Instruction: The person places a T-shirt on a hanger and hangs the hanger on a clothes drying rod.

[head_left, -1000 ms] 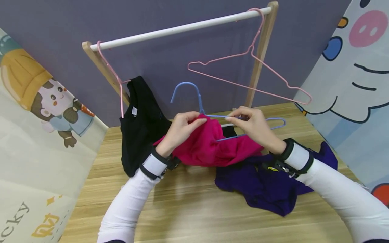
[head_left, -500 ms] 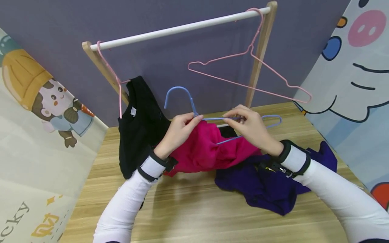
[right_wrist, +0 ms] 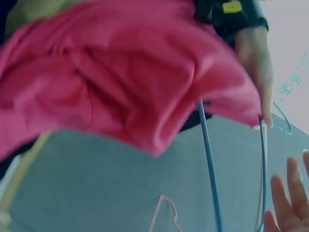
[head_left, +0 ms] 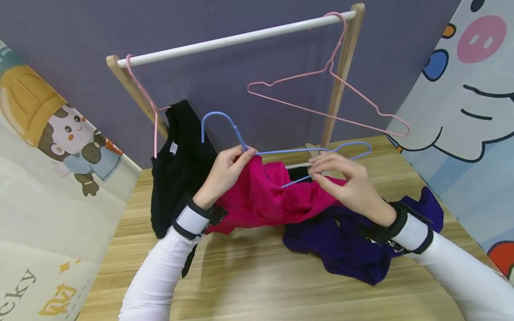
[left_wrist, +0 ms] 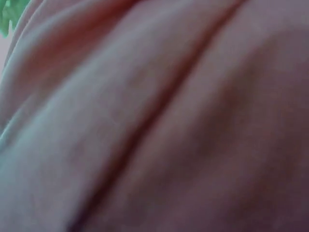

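My left hand (head_left: 224, 173) is pinching the blue hanger (head_left: 289, 151) and the pink garment (head_left: 269, 198) above the tabletop (head_left: 257, 276); at its three o'clock, my right hand (head_left: 348, 182) is hovering, fingers loose, by the hanger.

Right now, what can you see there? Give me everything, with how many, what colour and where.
Blue hanger: 1, blue, between the hands, left end hidden by cloth
Pink garment: 1, bright pink, over the blue hanger's left end
Purple garment: 1, dark purple, on the table at right
Black garment: 1, black, at left
Pink hangers: 2, pink, one at each end of the rail
Rail: 1, white, between wooden posts
Table: 1, wood-coloured, underneath
Back panel: 1, grey-purple, behind the rail
Cartoon panels: 2, multicoloured, left and right
Sleeves: 2, white, on both arms
Left hand: 1, bare, pinching near the hook
Right hand: 1, bare, near the blue hanger's lower bar
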`<state>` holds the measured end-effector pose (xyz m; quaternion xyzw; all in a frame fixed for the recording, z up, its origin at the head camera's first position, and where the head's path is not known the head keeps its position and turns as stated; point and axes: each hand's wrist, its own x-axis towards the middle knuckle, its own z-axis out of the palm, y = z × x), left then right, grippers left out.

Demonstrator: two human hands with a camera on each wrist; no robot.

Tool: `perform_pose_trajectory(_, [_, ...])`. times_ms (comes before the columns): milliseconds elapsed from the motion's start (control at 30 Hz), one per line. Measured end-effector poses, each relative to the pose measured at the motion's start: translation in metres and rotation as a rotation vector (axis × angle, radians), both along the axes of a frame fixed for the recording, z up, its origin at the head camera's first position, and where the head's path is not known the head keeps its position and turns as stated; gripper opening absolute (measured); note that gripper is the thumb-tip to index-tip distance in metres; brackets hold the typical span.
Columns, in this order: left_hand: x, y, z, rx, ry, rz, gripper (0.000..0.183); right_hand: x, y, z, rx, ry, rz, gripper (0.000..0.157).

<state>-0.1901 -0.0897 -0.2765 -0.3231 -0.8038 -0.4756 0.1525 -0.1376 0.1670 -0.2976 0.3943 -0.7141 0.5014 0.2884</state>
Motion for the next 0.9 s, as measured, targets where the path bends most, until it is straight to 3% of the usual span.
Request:
perform_pose_trajectory(100, [0.002,-0.002,0.001,0.026,0.000,0.006,0.015,0.007,0.005,-0.011,0.078,-0.096,0.031,0.030])
perform_pose_trajectory(200, [0.006,-0.004,0.003,0.044,-0.006,-0.009,0.015,0.005,0.012,-0.025,0.220,-0.268,0.005,0.021])
perform_pose_trajectory(333, [0.011,-0.006,0.005,0.039,-0.018,-0.074,0.013,-0.012,0.020,-0.040,0.314,-0.426,-0.062,0.011])
perform_pose_trajectory(400, [0.013,-0.006,0.005,0.031,-0.028,-0.116,0.013,-0.023,0.021,-0.042,0.277,-0.496,-0.068,0.011])
perform_pose_trajectory(500, [0.016,-0.006,0.006,0.029,-0.046,-0.169,0.012,-0.039,0.017,-0.039,0.229,-0.527,-0.051,0.011])
perform_pose_trajectory(567, [0.017,-0.006,0.005,0.029,-0.056,-0.202,0.012,-0.047,0.011,-0.034,0.224,-0.524,0.007,0.012])
perform_pose_trajectory(667, [0.018,-0.005,0.005,0.028,-0.064,-0.236,0.012,-0.056,-0.001,-0.027,0.298,-0.463,0.086,0.015])
perform_pose_trajectory(900, [0.019,-0.005,0.005,0.011,-0.073,-0.268,0.012,-0.059,-0.033,-0.015,0.481,-0.439,0.251,0.011])
